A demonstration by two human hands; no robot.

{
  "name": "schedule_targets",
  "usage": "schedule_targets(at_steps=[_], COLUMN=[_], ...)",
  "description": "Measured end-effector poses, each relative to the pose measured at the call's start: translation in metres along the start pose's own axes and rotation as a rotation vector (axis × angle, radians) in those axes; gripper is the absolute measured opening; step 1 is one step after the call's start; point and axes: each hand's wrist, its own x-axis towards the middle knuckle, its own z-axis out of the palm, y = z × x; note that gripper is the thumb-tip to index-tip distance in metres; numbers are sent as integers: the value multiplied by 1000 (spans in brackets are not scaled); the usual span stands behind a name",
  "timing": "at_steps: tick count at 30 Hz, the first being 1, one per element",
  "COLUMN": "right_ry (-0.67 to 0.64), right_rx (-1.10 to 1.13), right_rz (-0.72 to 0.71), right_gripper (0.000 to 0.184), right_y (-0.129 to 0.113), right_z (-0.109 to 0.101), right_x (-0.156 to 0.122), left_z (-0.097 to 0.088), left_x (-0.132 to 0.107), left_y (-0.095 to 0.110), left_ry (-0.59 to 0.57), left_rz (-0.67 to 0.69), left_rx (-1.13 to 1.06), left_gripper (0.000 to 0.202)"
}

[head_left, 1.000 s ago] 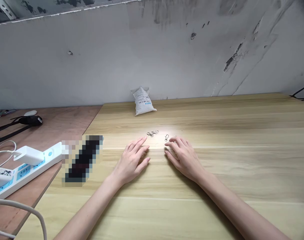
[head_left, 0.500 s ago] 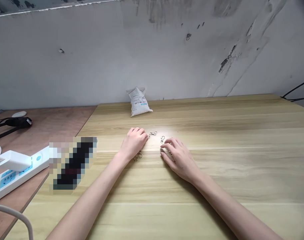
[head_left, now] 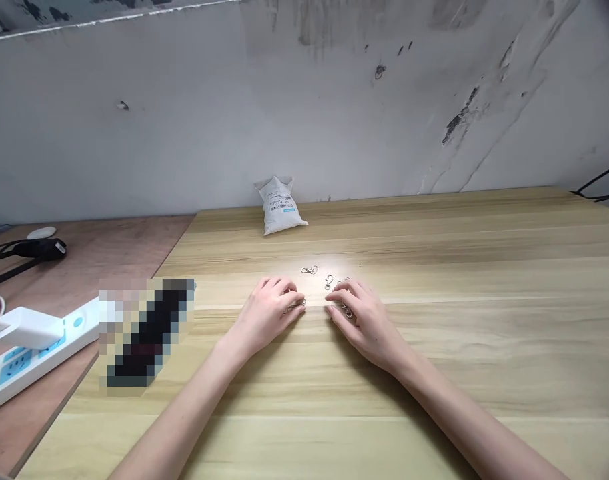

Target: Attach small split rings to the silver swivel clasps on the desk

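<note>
Resting on wooden table (head_left: 459, 280): left hand (head_left: 268, 311) fingers curled over metal rings (head_left: 299, 305), grip unclear; right hand (head_left: 363, 319) fingers spread flat atop clasps (head_left: 345, 311); lone clasp (head_left: 309, 269) just beyond left fingertips.

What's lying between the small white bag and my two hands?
Head view: small metal clasps lie on the wooden table between the white bag and the left hand and right hand.
</note>
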Motion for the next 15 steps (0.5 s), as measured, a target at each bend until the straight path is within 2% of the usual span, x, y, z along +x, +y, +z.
schedule_targets(at_steps=[4,10,15], right_ry=[-3,-8,-2], right_rx=[5,15,38], right_rz=[3,2,9], right_gripper=[12,11,11], right_y=[0,0,-1], right_z=[0,0,0], right_x=[0,0,1], left_z=[2,3,6], left_x=[1,5,8], left_y=[0,2,5], left_ry=[24,8,104], left_rz=[35,219,152], left_rx=[96,375,177], left_gripper=[16,24,22])
